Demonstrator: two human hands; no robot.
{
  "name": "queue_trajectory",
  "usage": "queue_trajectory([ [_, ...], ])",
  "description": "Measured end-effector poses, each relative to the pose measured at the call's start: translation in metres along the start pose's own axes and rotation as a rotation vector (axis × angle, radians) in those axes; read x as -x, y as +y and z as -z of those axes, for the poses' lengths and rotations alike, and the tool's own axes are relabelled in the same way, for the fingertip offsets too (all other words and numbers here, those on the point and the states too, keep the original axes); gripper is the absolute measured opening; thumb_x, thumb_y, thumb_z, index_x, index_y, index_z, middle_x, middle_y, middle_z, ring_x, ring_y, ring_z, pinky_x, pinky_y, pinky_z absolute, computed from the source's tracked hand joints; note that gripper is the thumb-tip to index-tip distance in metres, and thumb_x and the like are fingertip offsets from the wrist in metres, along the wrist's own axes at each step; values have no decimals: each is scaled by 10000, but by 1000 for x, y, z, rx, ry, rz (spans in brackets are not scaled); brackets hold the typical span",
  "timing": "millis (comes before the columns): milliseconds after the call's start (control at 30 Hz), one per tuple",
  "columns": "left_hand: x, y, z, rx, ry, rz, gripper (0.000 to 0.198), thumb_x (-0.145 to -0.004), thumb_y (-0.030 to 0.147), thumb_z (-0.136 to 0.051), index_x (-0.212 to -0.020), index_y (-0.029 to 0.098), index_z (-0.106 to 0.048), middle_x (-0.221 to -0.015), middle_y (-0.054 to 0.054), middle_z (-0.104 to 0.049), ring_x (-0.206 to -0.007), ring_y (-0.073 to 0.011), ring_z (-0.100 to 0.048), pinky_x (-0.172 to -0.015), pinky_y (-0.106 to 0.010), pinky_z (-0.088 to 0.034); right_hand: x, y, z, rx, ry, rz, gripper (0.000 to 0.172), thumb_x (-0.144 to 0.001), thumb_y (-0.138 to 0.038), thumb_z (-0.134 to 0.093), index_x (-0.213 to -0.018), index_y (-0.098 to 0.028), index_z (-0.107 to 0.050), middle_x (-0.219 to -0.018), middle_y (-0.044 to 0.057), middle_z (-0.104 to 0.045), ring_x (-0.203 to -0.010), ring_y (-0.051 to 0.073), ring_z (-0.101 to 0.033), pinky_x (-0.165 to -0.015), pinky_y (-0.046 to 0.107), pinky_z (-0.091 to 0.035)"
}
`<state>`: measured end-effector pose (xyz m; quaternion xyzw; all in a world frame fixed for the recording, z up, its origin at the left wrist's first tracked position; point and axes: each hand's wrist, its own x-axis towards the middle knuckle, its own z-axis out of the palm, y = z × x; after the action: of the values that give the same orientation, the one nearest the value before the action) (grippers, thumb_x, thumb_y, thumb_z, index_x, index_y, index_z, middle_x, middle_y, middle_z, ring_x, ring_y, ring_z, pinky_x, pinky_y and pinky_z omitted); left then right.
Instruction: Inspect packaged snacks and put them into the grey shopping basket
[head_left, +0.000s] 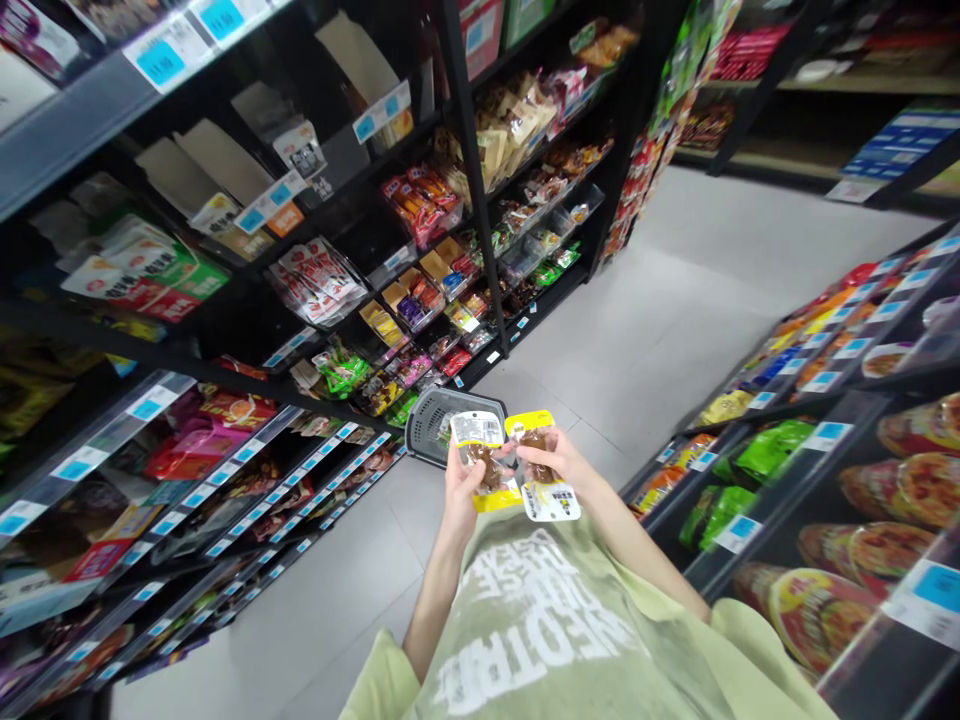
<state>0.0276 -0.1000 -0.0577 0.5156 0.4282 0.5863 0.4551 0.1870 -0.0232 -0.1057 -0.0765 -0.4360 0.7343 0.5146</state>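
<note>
My left hand (463, 480) is closed around a yellow and white snack packet (480, 428) with brown food showing through its clear middle. In my right hand (559, 460) is a similar snack packet (551, 502), yellow at the top and white at the bottom. Both packets are side by side in front of my shirt, nearly touching. Beyond them on the floor sits a grey plastic basket (424, 420), partly hidden by the left packet; a little of something green shows inside it.
Tall black shelves (469, 130) with packaged snacks run along the left and ahead. To the right stands a lower shelf with green packets (772, 448) and bowl-shaped tubs (817, 610). Grey tiled floor (697, 250) lies between them. Boxes (900, 140) sit at the far right.
</note>
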Motion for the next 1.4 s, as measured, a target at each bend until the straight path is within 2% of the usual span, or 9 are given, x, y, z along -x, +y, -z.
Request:
queue_trajectory([
  [300,-6,-6,-2,-5,106,-81,457,-829,380,-765,-1224,209,-611,-1216,-99,-700,-1147,-268,-664,-1041,-429,-490,-2,5,4,63,-78,44,349,-682,-371,-869,-901,-145,-719,-725,31,-684,-501,120,-562,-472,236,-482],
  [500,-12,-10,-8,-8,0,-147,595,-899,497,-643,-1433,258,-537,-1551,-86,-451,-1444,-289,-399,-1182,-420,-343,-5,12,-6,54,-123,32,436,-617,-316,-901,-971,-157,-703,-815,30,-696,-574,126,-586,-495,230,-505],
  [600,-17,-9,-6,-184,-27,-185,563,-939,500,-580,-1467,326,-495,-1628,-21,-325,-1513,-262,-265,-1222,-398,-267,-6,16,-11,49,-103,42,412,-643,-311,-891,-969,-171,-682,-751,1,-679,-530,113,-572,-494,233,-503],
  [700,-24,-5,-3,-497,20,-276,470,-938,442,-598,-1394,328,-583,-1559,-34,-420,-1474,-249,-322,-1221,-384,-245,-6,19,-11,33,-58,35,396,-653,-334,-888,-941,-165,-674,-674,-19,-648,-485,107,-554,-477,234,-494],
  [800,-29,0,-2,-763,138,-322,495,-865,404,-692,-1346,304,-634,-1266,-77,-569,-1259,-252,-488,-1128,-399,-348,-6,21,-9,2,3,-3,426,-619,-367,-902,-918,-152,-688,-652,-14,-643,-475,106,-555,-458,223,-475],
  [900,-33,4,-2,-856,198,-310,623,-774,351,-782,-1372,302,-611,-1004,-40,-533,-1022,-214,-534,-995,-363,-427,-8,23,-5,-18,10,-76,413,-627,-403,-898,-880,-151,-691,-623,-13,-631,-472,106,-567,-434,200,-444],
  [1100,-38,-5,2,-753,225,-316,634,-752,260,-786,-1362,286,-616,-935,-11,-450,-873,-156,-515,-837,-285,-466,-11,28,-2,6,65,-73,418,-629,-400,-905,-896,-146,-707,-674,8,-673,-482,116,-578,-431,210,-452],
  [1267,-38,-16,4,-489,172,-259,592,-803,206,-701,-1379,273,-585,-995,-27,-477,-876,-141,-566,-831,-281,-507,-16,30,1,-26,311,-6,417,-573,-351,-934,-858,-134,-722,-795,58,-741,-610,164,-650,-567,259,-551],
  [1400,-35,-23,19,-241,158,-114,685,-721,204,-784,-1356,259,-532,-1052,-37,-545,-876,-148,-636,-791,-274,-527,-24,41,4,-5,465,-72,439,-486,-324,-961,-800,-148,-709,-728,38,-735,-536,169,-628,-483,264,-520],
])
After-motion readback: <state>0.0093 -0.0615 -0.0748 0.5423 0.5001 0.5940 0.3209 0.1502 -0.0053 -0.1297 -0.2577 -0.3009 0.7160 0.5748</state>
